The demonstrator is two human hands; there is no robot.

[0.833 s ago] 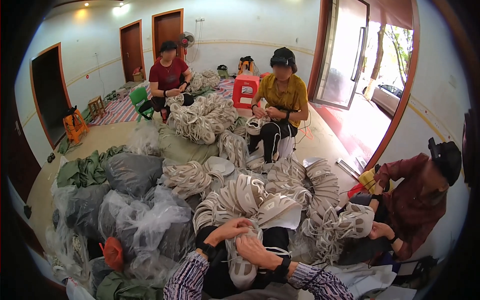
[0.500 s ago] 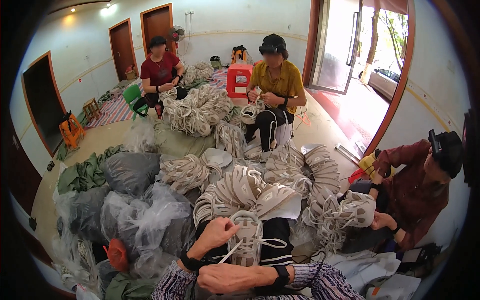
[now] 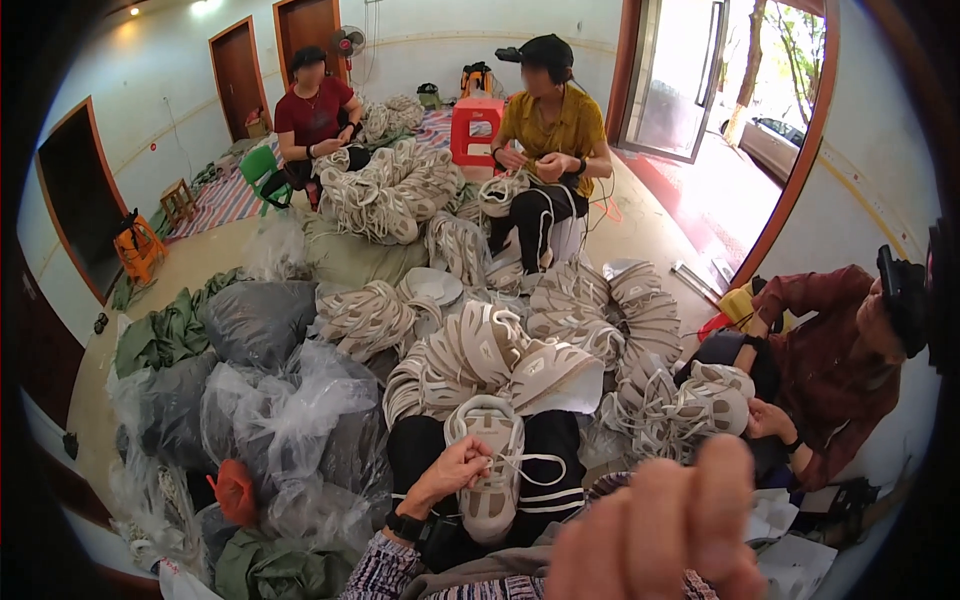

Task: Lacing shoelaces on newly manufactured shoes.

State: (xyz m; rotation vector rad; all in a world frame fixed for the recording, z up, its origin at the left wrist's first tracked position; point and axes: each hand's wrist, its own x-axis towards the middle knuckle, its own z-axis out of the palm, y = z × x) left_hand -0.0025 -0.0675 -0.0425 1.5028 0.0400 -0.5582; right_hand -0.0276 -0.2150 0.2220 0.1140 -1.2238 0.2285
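— While our left hand (image 3: 455,470) pinches the white lace (image 3: 527,462) of the beige shoe (image 3: 488,462), where do we have that shoe?

— We have it lying on our lap, sole down, toe pointing toward twelve o'clock, across our black trousers (image 3: 560,450). Our left fingers are clenched on the lace at the shoe's nine o'clock side, and the lace loops out toward three o'clock.

— And our right hand (image 3: 655,530)?

— We see it raised close to the camera at five o'clock, blurred, fingers curled together. We think a strand of lace may run up to it, but we cannot tell whether it grasps anything.

— What lies around us?

— At twelve o'clock from the shoe we face a heap of matching shoes (image 3: 490,350). At nine o'clock we have clear plastic bags (image 3: 290,410). At three o'clock a person in a dark red top (image 3: 830,350) handles another shoe (image 3: 715,400). Farther off at twelve o'clock a person in a yellow shirt (image 3: 555,130) sits working, and at eleven o'clock a person in a red shirt (image 3: 315,110).
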